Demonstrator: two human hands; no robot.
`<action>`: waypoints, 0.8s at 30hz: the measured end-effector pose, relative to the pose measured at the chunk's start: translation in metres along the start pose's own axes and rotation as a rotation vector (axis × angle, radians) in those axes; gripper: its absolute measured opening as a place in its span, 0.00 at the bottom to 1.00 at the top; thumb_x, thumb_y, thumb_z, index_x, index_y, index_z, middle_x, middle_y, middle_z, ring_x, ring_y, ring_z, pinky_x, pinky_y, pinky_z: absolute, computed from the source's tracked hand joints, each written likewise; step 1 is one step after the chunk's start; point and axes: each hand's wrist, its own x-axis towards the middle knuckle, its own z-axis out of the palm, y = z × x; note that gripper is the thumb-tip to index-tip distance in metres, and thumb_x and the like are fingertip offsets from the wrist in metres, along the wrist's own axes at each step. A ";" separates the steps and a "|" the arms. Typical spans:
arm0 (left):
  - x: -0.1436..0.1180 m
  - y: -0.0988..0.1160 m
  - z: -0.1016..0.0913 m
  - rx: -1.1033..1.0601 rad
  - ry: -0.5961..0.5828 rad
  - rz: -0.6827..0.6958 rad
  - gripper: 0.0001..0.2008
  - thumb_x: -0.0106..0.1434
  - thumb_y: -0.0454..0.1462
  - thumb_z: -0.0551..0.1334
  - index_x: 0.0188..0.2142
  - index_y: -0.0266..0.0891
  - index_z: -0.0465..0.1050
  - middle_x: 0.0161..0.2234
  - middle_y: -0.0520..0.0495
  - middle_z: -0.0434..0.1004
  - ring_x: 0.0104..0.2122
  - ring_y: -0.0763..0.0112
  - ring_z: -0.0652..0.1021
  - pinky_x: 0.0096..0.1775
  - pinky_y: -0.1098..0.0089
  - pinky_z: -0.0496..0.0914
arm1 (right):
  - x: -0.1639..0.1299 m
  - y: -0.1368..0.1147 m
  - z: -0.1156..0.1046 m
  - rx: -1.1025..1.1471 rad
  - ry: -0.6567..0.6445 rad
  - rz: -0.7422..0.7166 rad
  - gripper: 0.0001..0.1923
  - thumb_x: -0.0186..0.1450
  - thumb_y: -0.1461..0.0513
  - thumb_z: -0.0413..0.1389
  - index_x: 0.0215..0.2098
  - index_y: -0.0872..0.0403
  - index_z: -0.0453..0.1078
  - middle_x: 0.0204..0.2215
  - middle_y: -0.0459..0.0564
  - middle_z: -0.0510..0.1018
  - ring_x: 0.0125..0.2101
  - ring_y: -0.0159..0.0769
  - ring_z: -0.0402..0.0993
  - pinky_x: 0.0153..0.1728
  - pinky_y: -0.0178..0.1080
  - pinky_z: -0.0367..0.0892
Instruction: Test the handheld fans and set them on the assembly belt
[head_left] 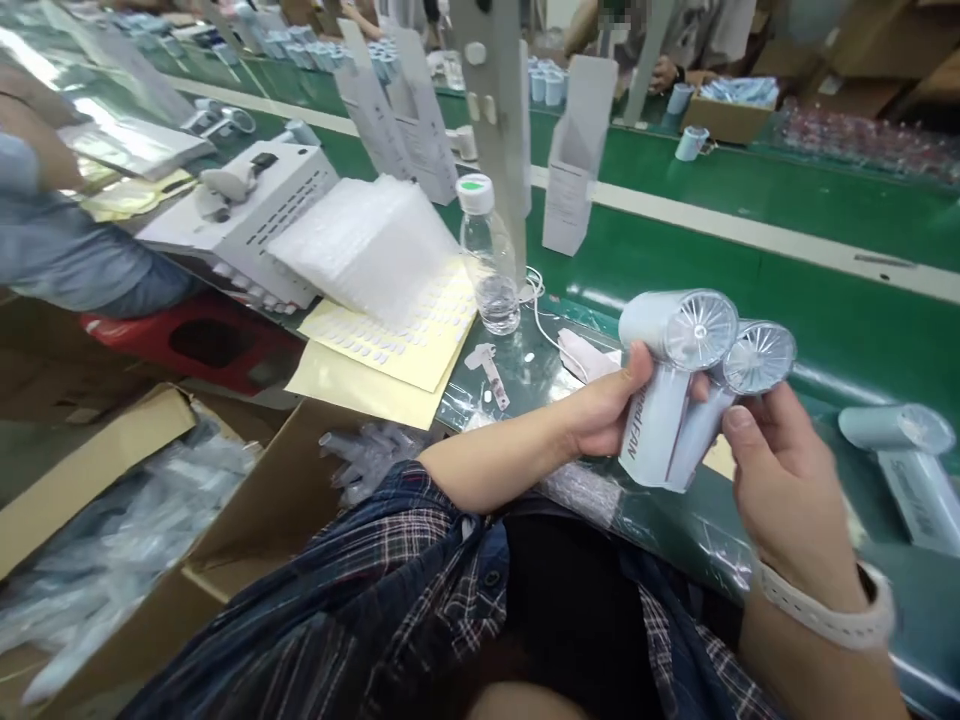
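Between both hands (600,410), two handheld fans (675,390)

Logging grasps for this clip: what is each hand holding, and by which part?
The left hand grips one handheld fan by its handle; the right hand holds the second fan, also by its handle.

1. Factory assembly line here: a long green conveyor belt (750,200) runs across the floor.
2. Identical handheld fans (900,450) and upright white boxes (574,160) sit in rows.
3. Other workers (60,240) sit alongside, with cardboard cartons (247,520) of bagged parts.
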 end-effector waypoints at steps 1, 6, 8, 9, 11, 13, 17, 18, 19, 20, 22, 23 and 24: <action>-0.007 0.009 0.001 0.007 0.019 0.065 0.46 0.39 0.78 0.69 0.34 0.40 0.73 0.34 0.42 0.83 0.37 0.57 0.84 0.42 0.57 0.81 | 0.010 -0.010 0.000 -0.161 0.046 -0.089 0.14 0.70 0.53 0.67 0.54 0.38 0.84 0.52 0.51 0.79 0.60 0.51 0.73 0.46 0.47 0.83; -0.074 0.049 -0.006 0.088 0.259 0.320 0.44 0.40 0.80 0.67 0.27 0.41 0.68 0.35 0.41 0.84 0.42 0.53 0.86 0.41 0.59 0.82 | 0.088 -0.016 0.070 -0.212 0.069 -0.384 0.14 0.69 0.61 0.63 0.51 0.42 0.85 0.46 0.52 0.79 0.57 0.49 0.73 0.62 0.55 0.73; -0.106 0.055 -0.012 0.126 0.361 0.371 0.45 0.42 0.81 0.64 0.26 0.41 0.68 0.34 0.41 0.84 0.42 0.50 0.87 0.39 0.60 0.82 | 0.114 0.006 0.132 -0.178 -0.125 -0.352 0.18 0.62 0.59 0.71 0.51 0.47 0.84 0.44 0.51 0.82 0.46 0.47 0.80 0.58 0.58 0.75; -0.120 0.056 -0.014 0.148 0.397 0.391 0.45 0.43 0.81 0.64 0.27 0.41 0.68 0.33 0.41 0.84 0.42 0.49 0.87 0.38 0.59 0.82 | 0.122 0.018 0.164 -0.145 -0.196 -0.326 0.23 0.61 0.57 0.72 0.54 0.47 0.81 0.47 0.52 0.82 0.48 0.48 0.80 0.60 0.60 0.74; -0.144 0.057 -0.018 0.189 0.440 0.420 0.44 0.45 0.80 0.63 0.27 0.41 0.68 0.32 0.41 0.84 0.43 0.47 0.88 0.38 0.59 0.83 | 0.134 0.039 0.218 -0.023 -0.304 -0.214 0.35 0.56 0.54 0.75 0.60 0.48 0.74 0.56 0.56 0.79 0.58 0.52 0.76 0.66 0.65 0.68; -0.161 0.058 -0.020 0.217 0.489 0.459 0.44 0.46 0.80 0.63 0.27 0.41 0.68 0.32 0.40 0.85 0.43 0.46 0.88 0.37 0.59 0.83 | 0.139 0.050 0.248 0.012 -0.325 -0.167 0.42 0.51 0.52 0.78 0.60 0.49 0.70 0.58 0.58 0.76 0.62 0.56 0.73 0.68 0.67 0.63; -0.174 0.068 -0.027 0.232 0.637 0.580 0.42 0.50 0.79 0.62 0.27 0.41 0.69 0.37 0.40 0.87 0.44 0.49 0.88 0.39 0.60 0.83 | 0.133 0.043 0.218 0.057 -0.283 -0.144 0.44 0.45 0.52 0.81 0.56 0.49 0.72 0.50 0.54 0.79 0.55 0.54 0.78 0.67 0.64 0.67; -0.173 0.072 -0.030 0.221 0.670 0.615 0.42 0.52 0.78 0.61 0.27 0.41 0.69 0.39 0.40 0.87 0.44 0.50 0.88 0.39 0.60 0.83 | 0.124 0.038 0.197 0.111 -0.291 -0.099 0.43 0.46 0.52 0.81 0.55 0.49 0.73 0.50 0.53 0.80 0.53 0.52 0.79 0.64 0.62 0.71; -0.170 0.076 -0.034 0.207 0.697 0.650 0.41 0.54 0.78 0.59 0.27 0.41 0.69 0.41 0.41 0.87 0.45 0.51 0.88 0.40 0.60 0.83 | 0.111 0.032 0.173 0.183 -0.307 -0.022 0.40 0.48 0.51 0.80 0.55 0.48 0.74 0.48 0.51 0.81 0.50 0.50 0.81 0.60 0.59 0.76; -0.166 0.079 -0.038 0.193 0.720 0.680 0.41 0.56 0.78 0.58 0.27 0.41 0.69 0.43 0.41 0.87 0.45 0.53 0.88 0.40 0.61 0.83 | 0.093 0.026 0.148 0.241 -0.360 0.107 0.34 0.51 0.49 0.79 0.52 0.47 0.76 0.45 0.50 0.82 0.46 0.48 0.83 0.53 0.56 0.81; -0.155 0.084 -0.046 0.176 0.745 0.706 0.41 0.59 0.77 0.56 0.27 0.42 0.70 0.44 0.42 0.87 0.46 0.54 0.88 0.40 0.61 0.83 | 0.048 0.017 0.102 0.312 -0.375 0.414 0.27 0.59 0.40 0.72 0.44 0.49 0.80 0.37 0.51 0.84 0.36 0.46 0.84 0.39 0.51 0.85; -0.148 0.084 -0.050 0.171 0.746 0.702 0.41 0.59 0.77 0.56 0.27 0.42 0.70 0.43 0.43 0.87 0.46 0.53 0.88 0.40 0.61 0.83 | 0.025 0.014 0.082 0.321 -0.368 0.563 0.28 0.59 0.36 0.69 0.41 0.49 0.81 0.33 0.52 0.84 0.30 0.46 0.83 0.31 0.50 0.85; -0.140 0.084 -0.053 0.166 0.741 0.690 0.41 0.59 0.77 0.56 0.27 0.42 0.70 0.41 0.43 0.87 0.46 0.52 0.88 0.40 0.61 0.83 | 0.002 0.012 0.065 0.313 -0.385 0.690 0.31 0.60 0.34 0.67 0.42 0.49 0.84 0.33 0.54 0.85 0.28 0.48 0.83 0.27 0.50 0.84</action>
